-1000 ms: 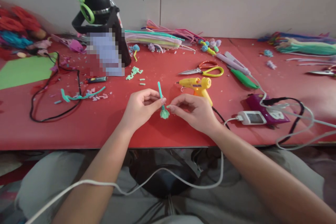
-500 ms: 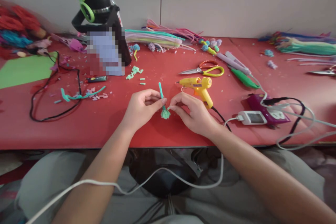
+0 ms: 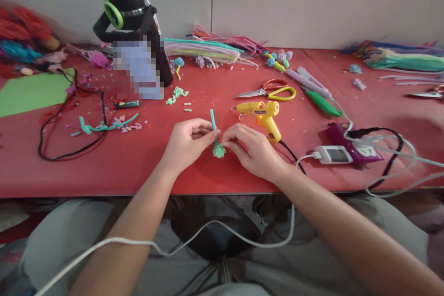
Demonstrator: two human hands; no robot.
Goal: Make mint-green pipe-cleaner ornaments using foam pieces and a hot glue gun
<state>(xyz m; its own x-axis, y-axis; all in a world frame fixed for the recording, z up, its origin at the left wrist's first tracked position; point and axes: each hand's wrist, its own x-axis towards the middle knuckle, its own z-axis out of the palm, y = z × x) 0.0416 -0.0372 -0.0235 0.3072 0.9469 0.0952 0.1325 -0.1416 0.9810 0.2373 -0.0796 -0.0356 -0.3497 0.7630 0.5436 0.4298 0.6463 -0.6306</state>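
— Pinched in the left hand [image 3: 185,145]: a green stem [image 3: 212,120], nearly upright, its tuft [image 3: 218,150] at the bottom.
— And the right hand [image 3: 255,150]?
— Fingers drawn together beside the tuft; I cannot tell whether they grasp anything.
— Where?
— Over the red table [image 3: 194,180], near its front edge, with 1 yellow glue gun [image 3: 262,110] beyond.
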